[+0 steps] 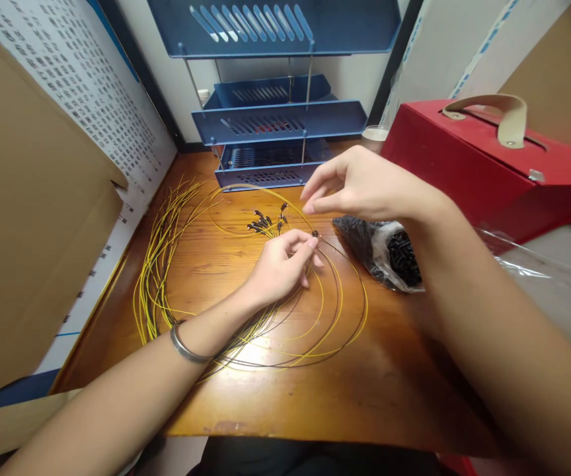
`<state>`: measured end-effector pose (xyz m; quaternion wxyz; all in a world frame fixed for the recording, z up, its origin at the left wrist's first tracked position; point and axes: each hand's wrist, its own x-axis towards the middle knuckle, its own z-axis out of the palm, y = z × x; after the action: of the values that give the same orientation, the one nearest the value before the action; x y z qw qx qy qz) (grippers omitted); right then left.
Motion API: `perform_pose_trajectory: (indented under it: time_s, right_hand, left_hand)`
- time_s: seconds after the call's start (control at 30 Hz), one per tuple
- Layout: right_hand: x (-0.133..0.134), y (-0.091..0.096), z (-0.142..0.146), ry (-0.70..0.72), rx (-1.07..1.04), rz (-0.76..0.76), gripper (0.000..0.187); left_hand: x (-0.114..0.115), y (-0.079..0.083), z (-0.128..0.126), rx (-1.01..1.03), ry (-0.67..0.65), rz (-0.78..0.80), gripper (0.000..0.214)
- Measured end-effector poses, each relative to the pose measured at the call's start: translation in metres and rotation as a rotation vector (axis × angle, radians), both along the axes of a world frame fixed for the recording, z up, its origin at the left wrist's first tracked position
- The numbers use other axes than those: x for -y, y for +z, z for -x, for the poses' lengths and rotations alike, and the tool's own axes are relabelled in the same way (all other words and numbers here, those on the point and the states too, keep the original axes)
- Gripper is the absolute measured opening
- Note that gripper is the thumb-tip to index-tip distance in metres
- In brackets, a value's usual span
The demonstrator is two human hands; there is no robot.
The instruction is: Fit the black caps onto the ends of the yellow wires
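Note:
My left hand (281,266) rests on the wooden table (315,390) and pinches the black-tipped end of a thin yellow cable (315,234). That cable loops in coils (335,330) on the table. My right hand (359,185) hovers above and to the right, its thumb and forefinger pinched together; whether a small part sits between them is too small to tell. A cluster of black-tipped cable ends (267,221) lies just beyond my left hand. A clear plastic bag of small black parts (389,254) lies under my right wrist.
A bundle of yellow cables (159,264) lies along the left side. A blue tiered tray rack (270,125) stands at the back. A red box with a tan handle (488,158) sits at right. Cardboard panels (28,218) lean at left.

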<state>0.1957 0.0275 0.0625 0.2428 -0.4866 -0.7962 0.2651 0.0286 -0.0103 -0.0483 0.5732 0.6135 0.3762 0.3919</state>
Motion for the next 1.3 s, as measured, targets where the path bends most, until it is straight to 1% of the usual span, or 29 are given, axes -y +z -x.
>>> perform_pose_trajectory:
  time_s: [0.1, 0.2, 0.3, 0.37, 0.47, 0.6, 0.83, 0.9, 1.0, 1.07, 1.17, 1.3]
  right_hand:
    - [-0.0019, -0.0026, -0.0023, 0.075, 0.064, 0.061, 0.008]
    - [-0.0007, -0.0022, -0.0024, 0.126, 0.073, 0.096, 0.011]
    - [0.0008, -0.0012, -0.0023, 0.170, 0.060, 0.106, 0.018]
    - [0.0006, -0.0019, -0.0024, 0.183, 0.064, 0.098, 0.019]
    - [-0.0011, -0.0043, -0.0022, 0.174, 0.103, 0.072, 0.017]
    - [-0.0013, -0.0053, 0.0006, 0.111, 0.104, 0.004, 0.015]
    - [0.0040, -0.0008, 0.0069, -0.020, -0.134, -0.102, 0.007]
    - [0.0033, -0.0014, 0.0052, 0.013, -0.118, -0.075, 0.008]
    - [0.0002, -0.0041, 0.0016, 0.106, 0.027, 0.045, 0.011]
    - [-0.0017, -0.0057, 0.0006, 0.120, 0.102, 0.095, 0.013]
    - [-0.0025, -0.0068, 0.0019, 0.093, 0.121, 0.086, 0.016]
    - [-0.0004, -0.0062, 0.0054, 0.045, 0.061, 0.041, 0.014]
  left_hand:
    - [0.0002, 0.0006, -0.0004, 0.005, 0.007, 0.006, 0.026]
    - [0.0004, 0.0013, -0.0006, 0.003, 0.007, 0.013, 0.024]
    - [0.0006, 0.0017, -0.0005, -0.002, 0.002, 0.015, 0.024]
    - [0.0008, 0.0018, -0.0005, -0.005, 0.003, 0.022, 0.025]
    - [0.0008, 0.0018, -0.0005, -0.004, 0.006, 0.033, 0.026]
    - [0.0000, 0.0023, -0.0005, -0.002, 0.004, 0.025, 0.027]
    - [-0.0001, 0.0026, -0.0005, 0.011, 0.025, 0.024, 0.026]
    - [0.0002, 0.0014, -0.0007, 0.011, 0.021, 0.024, 0.028]
    - [0.0003, 0.0001, -0.0007, 0.009, 0.014, 0.022, 0.028]
    - [0.0003, 0.0002, -0.0005, 0.003, 0.018, 0.019, 0.028]
    - [0.0005, 0.0011, 0.0000, 0.003, 0.021, 0.012, 0.026]
    - [0.0005, 0.0011, 0.0000, 0.007, 0.019, 0.025, 0.026]
